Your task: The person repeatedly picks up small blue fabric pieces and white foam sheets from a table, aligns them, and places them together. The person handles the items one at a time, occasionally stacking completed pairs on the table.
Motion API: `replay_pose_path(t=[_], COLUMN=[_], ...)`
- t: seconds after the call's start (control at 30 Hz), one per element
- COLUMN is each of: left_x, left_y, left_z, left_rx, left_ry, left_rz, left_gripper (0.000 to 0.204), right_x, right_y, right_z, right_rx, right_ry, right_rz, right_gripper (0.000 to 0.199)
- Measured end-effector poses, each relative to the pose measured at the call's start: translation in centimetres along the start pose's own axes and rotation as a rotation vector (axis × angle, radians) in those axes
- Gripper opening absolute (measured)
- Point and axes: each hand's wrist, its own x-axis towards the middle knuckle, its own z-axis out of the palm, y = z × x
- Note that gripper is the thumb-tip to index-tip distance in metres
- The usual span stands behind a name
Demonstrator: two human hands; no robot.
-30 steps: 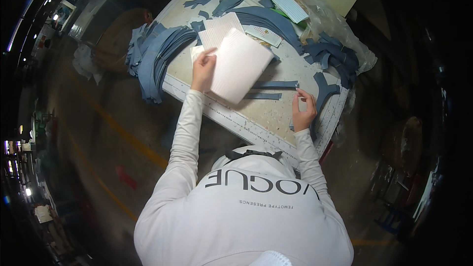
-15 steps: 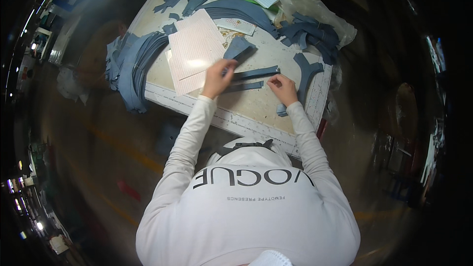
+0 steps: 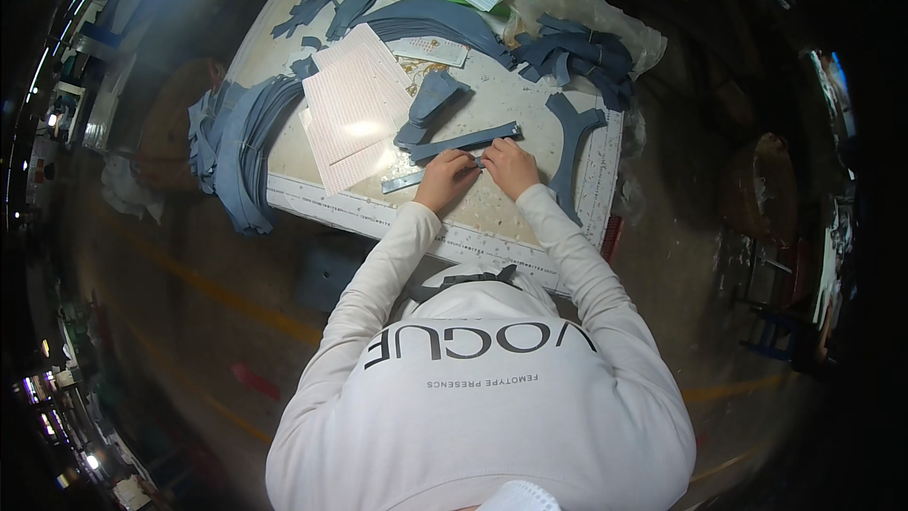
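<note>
Left hand (image 3: 445, 180), bare, white-sleeved: fingers drawn narrow, tips at the right end of a slim blue-grey fabric strip (image 3: 402, 182), which they appear to pinch. Right hand (image 3: 511, 168), likewise bare and white-sleeved: fingers narrow, tips almost meeting the left ones, apparently on that same end; the exact grip is hidden from us. Strip: lying on the near part of the bench (image 3: 515, 99), a pale, speckled board; middle covered by the left hand, left end showing. Long axis: aslant, the left end nearer us, the right end pointing rightward and a little away, at an angle to the bench's near edge. Handling, in our judgement: best done with fingertips only, the cloth edges squared between both thumbs, the free length left flat and untwisted, and neither hand pulling hard, since thin cloth may stretch or skew. Just beyond: a second long blue-grey fabric strip (image 3: 463, 142), nearly parallel to the first; past it, a folded blue-grey cloth piece (image 3: 435, 99). To the left of these: pale pink, lined paper sheets (image 3: 355, 104), overlapping. To the right: a Y-shaped blue-grey fabric piece (image 3: 569, 151), forked end away from us. Outermost: a curved stack of blue-grey cut cloth (image 3: 241, 151) at the left edge and a clear, crumpled plastic bag (image 3: 615, 9) at the far right.
</note>
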Motion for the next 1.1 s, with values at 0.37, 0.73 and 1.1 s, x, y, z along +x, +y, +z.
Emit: replay_pose_path(t=[0.37,0.73,1.1], left_x=[0.2,0.4,0.5], left_y=[0.9,0.9,0.9], left_z=[-0.4,-0.5,-0.5], left_rx=[0.002,0.015,-0.026], left_ry=[-0.008,0.008,0.02], left_rz=[-0.028,-0.001,-0.069], left_gripper=[0.03,0.021,0.02], right_x=[-0.8,-1.1,-0.9], right_y=[1.0,0.6,0.8], right_z=[1.8,1.7,1.2], right_rx=[0.33,0.168,0.569], right_ry=[0.158,0.124,0.059], right_rz=[0.166,0.065,0.311], right_gripper=[0.007,0.008,0.046])
